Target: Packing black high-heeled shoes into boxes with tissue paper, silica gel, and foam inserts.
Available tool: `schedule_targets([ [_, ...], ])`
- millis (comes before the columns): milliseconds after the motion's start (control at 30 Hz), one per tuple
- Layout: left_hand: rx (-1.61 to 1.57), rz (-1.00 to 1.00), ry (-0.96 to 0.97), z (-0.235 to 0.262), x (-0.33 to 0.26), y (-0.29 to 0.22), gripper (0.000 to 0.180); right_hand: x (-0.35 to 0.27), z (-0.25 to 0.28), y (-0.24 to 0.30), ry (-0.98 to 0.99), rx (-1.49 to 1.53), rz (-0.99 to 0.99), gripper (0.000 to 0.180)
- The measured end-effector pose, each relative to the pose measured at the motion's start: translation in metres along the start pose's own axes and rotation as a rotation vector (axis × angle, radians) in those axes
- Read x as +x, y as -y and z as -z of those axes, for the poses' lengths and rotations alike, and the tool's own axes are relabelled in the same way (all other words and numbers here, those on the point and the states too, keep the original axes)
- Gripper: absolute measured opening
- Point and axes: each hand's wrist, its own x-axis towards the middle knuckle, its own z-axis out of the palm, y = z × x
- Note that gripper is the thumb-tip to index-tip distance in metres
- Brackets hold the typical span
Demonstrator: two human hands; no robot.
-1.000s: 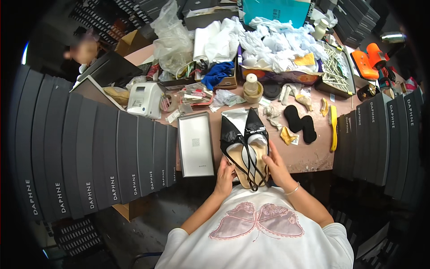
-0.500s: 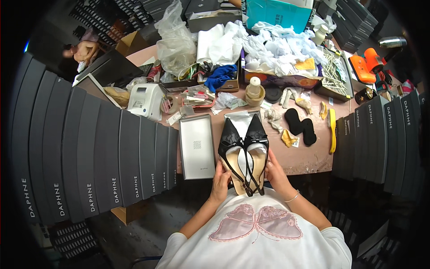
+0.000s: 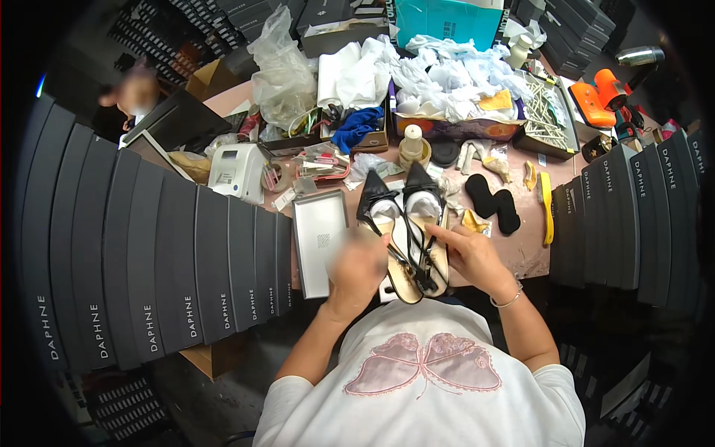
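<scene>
A pair of black pointed-toe slingback shoes lies in front of me, toes pointing away, with white paper stuffed inside. The left shoe (image 3: 377,195) and the right shoe (image 3: 418,182) sit side by side, their thin straps crossing over the pale insoles. My right hand (image 3: 477,257) is at the right shoe; its index finger stretches over the insole's outer edge, the other fingers curl below, and nothing shows in its grasp. Beside the left shoe is my left hand (image 3: 357,264), its fingers smeared. A shallow grey tray-like box part (image 3: 323,216) lies left of the shoes.
Grey shoe boxes stand stacked at left (image 3: 141,253) and right (image 3: 603,216). Black pads (image 3: 493,203) and a yellow-handled brush (image 3: 547,208) lie to the right. Behind are a bottle (image 3: 412,149), a white label printer (image 3: 237,173) and a box of crumpled paper (image 3: 454,128).
Both shoes have moved a little away from me, and their toes have spread apart. My right hand has shifted from the shoe's side to over its insole; my left hand has drawn off the left shoe.
</scene>
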Motion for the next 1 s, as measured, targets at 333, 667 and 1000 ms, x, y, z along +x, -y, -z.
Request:
schedule_targets([
  [333,-1.21,0.318,0.225,0.001,0.008,0.013,0.042,0.005,-0.021,-0.005,0.058,0.83,-0.194,0.028],
  [667,-1.293,0.397,0.135,-0.023,-0.005,0.013,0.038,-0.009,-0.037,-0.023,0.058,1.035,-0.347,0.031],
  [1000,-1.485,0.777,0.138,-0.034,0.017,0.023,0.04,0.013,-0.047,-0.052,0.064,1.284,-0.643,0.039],
])
